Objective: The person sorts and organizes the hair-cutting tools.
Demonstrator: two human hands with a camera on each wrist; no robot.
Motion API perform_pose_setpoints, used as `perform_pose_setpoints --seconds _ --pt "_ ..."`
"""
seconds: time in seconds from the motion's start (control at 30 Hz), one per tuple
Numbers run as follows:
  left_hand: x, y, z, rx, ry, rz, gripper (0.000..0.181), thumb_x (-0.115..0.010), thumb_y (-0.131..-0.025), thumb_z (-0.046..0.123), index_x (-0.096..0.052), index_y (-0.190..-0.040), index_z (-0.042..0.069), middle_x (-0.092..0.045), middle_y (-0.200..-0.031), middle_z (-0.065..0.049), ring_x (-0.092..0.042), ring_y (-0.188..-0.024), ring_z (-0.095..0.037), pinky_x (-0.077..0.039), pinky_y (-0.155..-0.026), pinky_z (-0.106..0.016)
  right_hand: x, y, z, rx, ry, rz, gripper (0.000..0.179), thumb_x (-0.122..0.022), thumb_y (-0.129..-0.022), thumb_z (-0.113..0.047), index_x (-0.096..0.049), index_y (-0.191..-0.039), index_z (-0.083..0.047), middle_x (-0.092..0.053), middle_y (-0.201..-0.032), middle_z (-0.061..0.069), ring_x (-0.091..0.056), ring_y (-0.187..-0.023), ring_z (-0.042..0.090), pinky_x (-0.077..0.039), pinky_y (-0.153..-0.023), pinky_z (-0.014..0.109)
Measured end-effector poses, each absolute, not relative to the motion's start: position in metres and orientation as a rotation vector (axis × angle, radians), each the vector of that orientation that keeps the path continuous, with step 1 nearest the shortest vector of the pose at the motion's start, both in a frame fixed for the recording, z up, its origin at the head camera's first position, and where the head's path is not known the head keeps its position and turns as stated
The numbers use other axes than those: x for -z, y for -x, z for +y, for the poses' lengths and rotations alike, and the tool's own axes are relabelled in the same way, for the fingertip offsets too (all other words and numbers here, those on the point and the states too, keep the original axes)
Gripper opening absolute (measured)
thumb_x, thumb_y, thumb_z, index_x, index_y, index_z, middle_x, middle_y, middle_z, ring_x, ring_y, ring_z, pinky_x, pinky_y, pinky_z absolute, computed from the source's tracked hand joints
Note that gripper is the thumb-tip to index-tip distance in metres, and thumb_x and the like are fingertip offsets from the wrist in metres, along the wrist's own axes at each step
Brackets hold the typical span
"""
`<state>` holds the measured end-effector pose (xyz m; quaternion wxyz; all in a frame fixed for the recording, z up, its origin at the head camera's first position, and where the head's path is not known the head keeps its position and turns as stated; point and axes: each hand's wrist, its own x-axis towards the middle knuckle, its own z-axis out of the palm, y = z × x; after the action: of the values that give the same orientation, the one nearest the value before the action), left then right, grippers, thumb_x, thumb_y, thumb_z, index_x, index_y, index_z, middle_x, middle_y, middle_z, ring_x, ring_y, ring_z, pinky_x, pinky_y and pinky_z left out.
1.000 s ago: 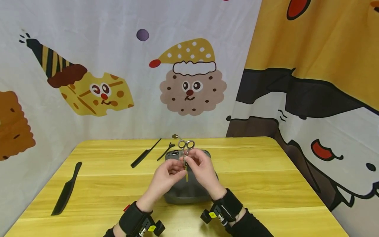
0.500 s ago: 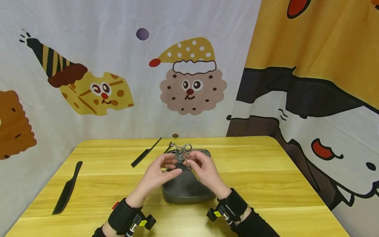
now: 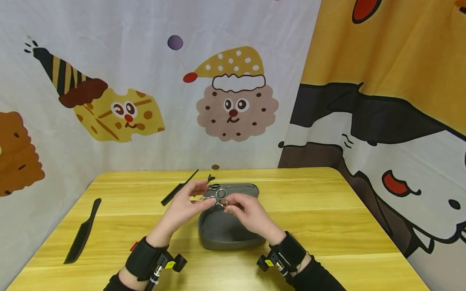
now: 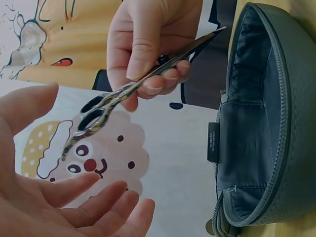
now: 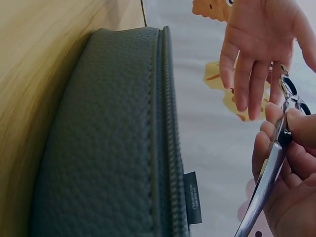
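My right hand [image 3: 251,214] pinches a pair of metal scissors [image 4: 197,47] near the pivot, thumb on one side and fingers on the other. The finger rings point toward my left hand [image 3: 182,210], which is spread beside them with fingers relaxed. In the left wrist view there is a gap between the left fingers and the rings. Below both hands the dark grey zip case [image 3: 225,244] lies unzipped on the table; the left wrist view shows its dark lining. The right wrist view shows the pebbled outer wall of the case [image 5: 108,128] and a small black tag [image 5: 192,197].
A wide black comb [image 3: 81,236] lies at the left of the wooden table [image 3: 327,226]. A black tail comb [image 3: 172,195] and a black hair clip [image 3: 210,178] lie behind my left hand. More metal rings [image 3: 214,187] show at the case's far end. Printed curtains hang behind.
The scissors have turned from upright, rings on top, to rings pointing left, and come lower. My left hand has drawn away to the left and spread its fingers.
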<state>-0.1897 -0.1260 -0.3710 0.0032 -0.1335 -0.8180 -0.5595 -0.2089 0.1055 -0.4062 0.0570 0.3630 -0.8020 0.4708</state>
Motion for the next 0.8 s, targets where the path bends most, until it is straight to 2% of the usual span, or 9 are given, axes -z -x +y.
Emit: perform_pose_setpoints --seconds 0.13,0.33,0.57,0.8 --pt "0.373 0.190 -0.127 1.778 0.442 -2.580 0.066 -0.076 -0.089 0.030 -0.047 -0.144 0.007 -0.052 -0.137 -0.018 -0.049 -0.126 -0.035 -0.045 -0.099 -0.050 0.407 0.208 0.106 -1.317 -1.134 -2.476 0.011 -0.063 -0.096 -0.009 -0.068 -0.106 -0.011 -0.067 -0.094 -0.003 -0.065 -0.082 0.012 -0.051 -0.066 0.025" --pt "0.377 0.189 -0.126 1.771 0.476 -2.601 0.062 -0.074 -0.090 0.028 -0.049 -0.142 0.003 -0.054 -0.136 -0.018 -0.052 -0.124 -0.037 -0.049 -0.095 -0.048 0.408 0.209 0.106 -1.267 -1.172 -2.515 0.011 -0.063 -0.096 -0.010 -0.069 -0.106 -0.011 -0.067 -0.094 -0.004 -0.065 -0.085 0.011 -0.051 -0.068 0.026" --pt "0.379 0.187 -0.122 1.739 0.499 -2.595 0.051 -0.074 -0.090 0.022 -0.057 -0.133 0.000 -0.061 -0.125 -0.015 -0.059 -0.113 -0.034 -0.052 -0.091 -0.044 0.410 0.209 0.106 -1.227 -1.181 -2.538 0.012 -0.064 -0.096 -0.010 -0.069 -0.107 -0.013 -0.067 -0.095 -0.005 -0.063 -0.086 0.006 -0.051 -0.070 0.025" --pt "0.383 0.186 -0.120 1.708 0.517 -2.584 0.043 -0.073 -0.092 0.020 -0.061 -0.127 -0.002 -0.065 -0.116 -0.012 -0.064 -0.102 -0.025 -0.053 -0.087 -0.039 0.413 0.210 0.107 -1.191 -1.198 -2.536 0.013 -0.064 -0.096 -0.011 -0.070 -0.107 -0.014 -0.068 -0.096 -0.005 -0.063 -0.086 0.006 -0.051 -0.071 0.025"
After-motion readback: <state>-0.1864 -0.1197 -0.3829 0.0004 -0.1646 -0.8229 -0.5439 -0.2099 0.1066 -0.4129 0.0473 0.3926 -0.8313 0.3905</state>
